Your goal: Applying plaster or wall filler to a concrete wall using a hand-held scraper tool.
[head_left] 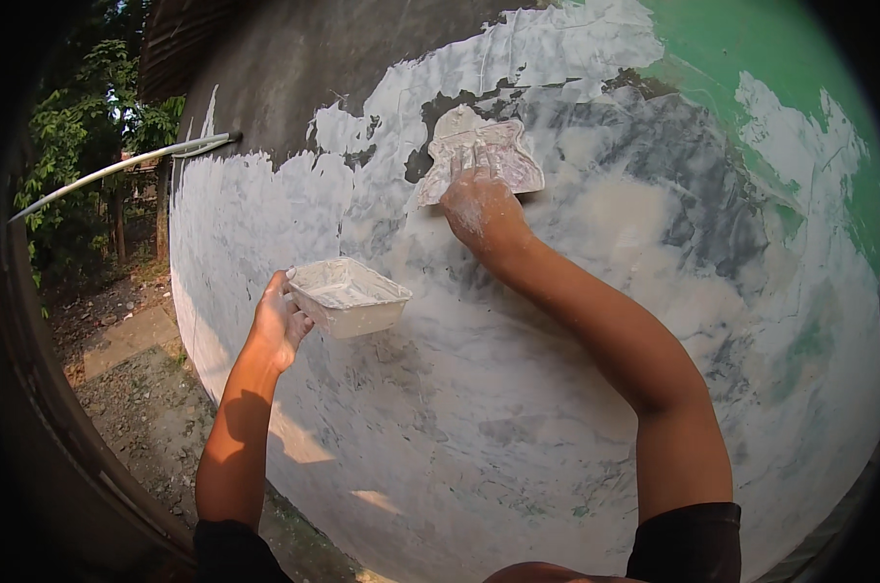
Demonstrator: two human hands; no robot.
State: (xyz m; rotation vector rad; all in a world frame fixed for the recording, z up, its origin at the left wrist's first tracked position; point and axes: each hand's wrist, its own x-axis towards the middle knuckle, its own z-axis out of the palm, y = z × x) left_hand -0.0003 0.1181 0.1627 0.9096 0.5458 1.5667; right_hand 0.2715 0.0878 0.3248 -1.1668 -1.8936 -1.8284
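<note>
My left hand (281, 321) grips the left end of a shallow rectangular tub (360, 316), its walls caked with white filler and some white paste inside. The tub is held a little out from the wall. Higher up, my right hand (481, 206) is closed on a flat putty spreader (518, 165) with wavy edges, smeared with whitish paste. Its face lies close along the wall (595, 282), fingers stretched over its back. White and grey filler coats the wall unevenly around it. Powdery residue covers the knuckles of my right hand.
A pale pipe or cable (119, 167) sticks out of the wall at the left. Bare dark wall (294, 73) shows at the upper left, green paint (751, 44) at the upper right. Trees (81, 126) and stony ground (149, 418) lie beyond the wall's left edge.
</note>
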